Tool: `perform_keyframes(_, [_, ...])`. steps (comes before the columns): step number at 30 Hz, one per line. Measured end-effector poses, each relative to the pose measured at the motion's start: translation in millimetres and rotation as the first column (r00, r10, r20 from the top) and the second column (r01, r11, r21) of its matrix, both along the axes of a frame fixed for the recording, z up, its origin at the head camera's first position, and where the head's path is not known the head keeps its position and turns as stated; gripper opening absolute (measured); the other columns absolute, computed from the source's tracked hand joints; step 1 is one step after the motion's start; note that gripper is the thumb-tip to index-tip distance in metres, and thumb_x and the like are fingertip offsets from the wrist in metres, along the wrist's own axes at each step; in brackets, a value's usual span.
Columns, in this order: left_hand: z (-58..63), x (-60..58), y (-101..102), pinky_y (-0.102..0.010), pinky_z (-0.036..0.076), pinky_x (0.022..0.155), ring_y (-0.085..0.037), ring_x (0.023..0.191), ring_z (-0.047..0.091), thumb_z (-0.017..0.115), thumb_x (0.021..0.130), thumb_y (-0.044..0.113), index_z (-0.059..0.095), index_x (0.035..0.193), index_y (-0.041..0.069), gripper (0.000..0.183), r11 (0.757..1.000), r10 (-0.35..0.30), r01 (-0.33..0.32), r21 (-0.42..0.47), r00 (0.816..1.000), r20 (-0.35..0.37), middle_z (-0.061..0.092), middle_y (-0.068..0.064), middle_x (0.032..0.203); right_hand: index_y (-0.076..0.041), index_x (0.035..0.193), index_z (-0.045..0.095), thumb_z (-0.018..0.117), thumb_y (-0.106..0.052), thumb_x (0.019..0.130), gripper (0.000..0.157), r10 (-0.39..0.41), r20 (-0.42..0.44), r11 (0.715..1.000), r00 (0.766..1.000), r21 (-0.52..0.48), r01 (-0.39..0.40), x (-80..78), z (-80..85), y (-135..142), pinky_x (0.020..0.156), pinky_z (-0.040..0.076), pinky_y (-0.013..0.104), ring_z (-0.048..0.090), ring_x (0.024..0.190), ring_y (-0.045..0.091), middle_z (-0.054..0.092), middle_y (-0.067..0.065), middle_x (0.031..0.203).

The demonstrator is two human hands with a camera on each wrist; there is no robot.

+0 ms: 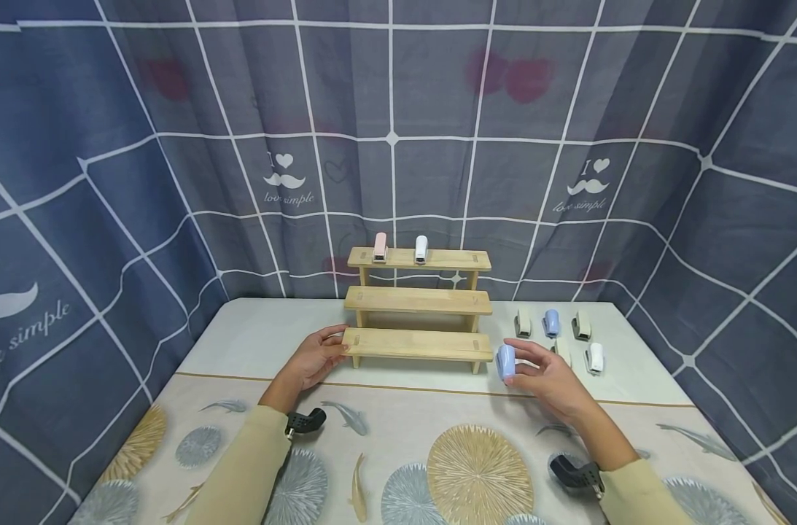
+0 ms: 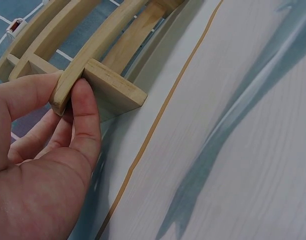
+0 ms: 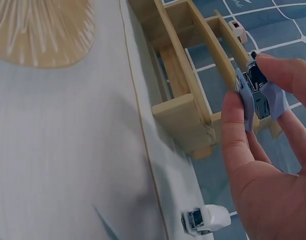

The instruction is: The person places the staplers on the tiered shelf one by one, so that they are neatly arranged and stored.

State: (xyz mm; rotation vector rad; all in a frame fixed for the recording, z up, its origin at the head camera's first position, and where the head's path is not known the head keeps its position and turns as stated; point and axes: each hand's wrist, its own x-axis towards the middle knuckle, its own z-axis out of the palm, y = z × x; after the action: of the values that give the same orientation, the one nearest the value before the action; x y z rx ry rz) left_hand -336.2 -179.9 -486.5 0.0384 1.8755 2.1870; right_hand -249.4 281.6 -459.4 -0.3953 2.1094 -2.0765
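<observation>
My left hand (image 1: 317,356) pinches the left end of the lowest step of a three-step wooden shelf (image 1: 418,344) between thumb and fingers, plain in the left wrist view. Just off the shelf's right end, my right hand (image 1: 547,375) holds a small light-blue stapler (image 1: 506,362) by its sides. Its dark metal inside (image 3: 257,82) shows in the right wrist view. On the top step stand a pink stapler (image 1: 380,248) at the left and a white stapler (image 1: 421,249) near the middle.
Several more small staplers stand on the table right of the shelf: a cream one (image 1: 523,323), a blue one (image 1: 551,323), another cream one (image 1: 582,325) and a white one (image 1: 594,359). A further cream one (image 1: 561,351) is partly hidden behind my right hand. Checked curtains (image 1: 345,175) surround the table.
</observation>
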Motion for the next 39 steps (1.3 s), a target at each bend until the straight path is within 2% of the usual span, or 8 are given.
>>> perform_keyframes(5, [1.6,-0.4,0.5,-0.019,0.058,0.075,-0.008,0.087,0.066,0.059,0.094,-0.011,0.035,0.155,-0.004,0.066,1.0,0.002,-0.002,-0.002,1.0,0.0,0.063,0.0,0.106,-0.008,0.15,0.048,0.075,0.007,0.085,0.072,0.018,0.002,1.0,1.0,-0.001,-0.018,-3.4,3.5,-3.0,0.083,0.061,0.027,0.068,0.104,0.011,0.051,0.008,0.134])
perform_keyframes(9, [2.8,0.2,0.8,-0.019,0.058,0.076,-0.009,0.087,0.066,0.06,0.094,-0.011,0.034,0.155,-0.005,0.066,1.0,-0.001,0.001,-0.011,1.0,0.001,0.063,-0.001,0.107,-0.002,0.151,0.045,0.076,0.007,0.084,0.074,0.02,-0.008,1.0,1.0,0.006,-0.019,-6.9,6.4,-6.6,0.084,0.062,0.028,0.068,0.103,0.012,0.053,0.007,0.132])
perform_keyframes(15, [2.1,0.2,0.6,-0.019,0.058,0.077,-0.009,0.088,0.066,0.059,0.095,-0.011,0.035,0.155,-0.005,0.065,1.0,-0.005,0.005,-0.014,1.0,0.0,0.063,-0.001,0.107,0.005,0.151,0.042,0.078,0.005,0.083,0.077,-0.009,-0.06,0.997,0.998,0.081,0.014,-16.2,11.9,-13.0,0.084,0.062,0.028,0.068,0.103,0.012,0.057,0.006,0.13])
perform_keyframes(18, [1.4,-0.3,-0.1,-0.019,0.059,0.077,-0.009,0.089,0.067,0.059,0.095,-0.011,0.034,0.155,-0.005,0.065,1.0,-0.009,0.009,-0.012,1.0,-0.003,0.064,-0.001,0.107,0.004,0.151,0.042,0.079,0.003,0.082,0.078,-0.021,-0.08,0.994,0.997,0.109,0.03,-22.0,15.8,-15.9,0.084,0.062,0.028,0.068,0.103,0.012,0.057,0.009,0.133])
perform_keyframes(25, [0.0,-1.0,-0.2,-0.019,0.058,0.074,-0.008,0.085,0.066,0.058,0.095,-0.012,0.034,0.154,-0.006,0.065,1.0,-0.001,0.001,0.0,1.0,-0.013,0.063,0.001,0.101,-0.002,0.15,0.046,0.08,0.002,0.082,0.076,-0.043,-0.094,0.993,0.995,0.107,0.053,-35.2,28.7,-24.0,0.085,0.062,0.028,0.068,0.104,0.012,0.053,0.018,0.141])
perform_keyframes(35, [1.5,-0.5,0.6,-0.018,0.059,0.074,-0.008,0.084,0.067,0.058,0.095,-0.013,0.034,0.154,-0.006,0.065,1.0,0.0,0.0,-0.002,1.0,-0.007,0.063,0.001,0.102,0.001,0.15,0.045,0.079,0.005,0.083,0.076,-0.041,-0.088,0.995,0.995,0.088,0.049,-54.9,43.2,-34.4,0.086,0.06,0.025,0.068,0.103,0.011,0.054,0.012,0.138])
perform_keyframes(39, [2.0,0.0,0.7,-0.019,0.059,0.075,-0.008,0.086,0.067,0.058,0.095,-0.012,0.034,0.155,-0.005,0.065,1.0,-0.003,0.003,-0.01,1.0,-0.004,0.063,0.001,0.104,0.001,0.15,0.045,0.077,0.009,0.082,0.076,-0.048,-0.093,0.995,0.995,0.079,0.055,-64.7,48.0,-35.6,0.087,0.06,0.025,0.069,0.102,0.011,0.054,0.015,0.14])
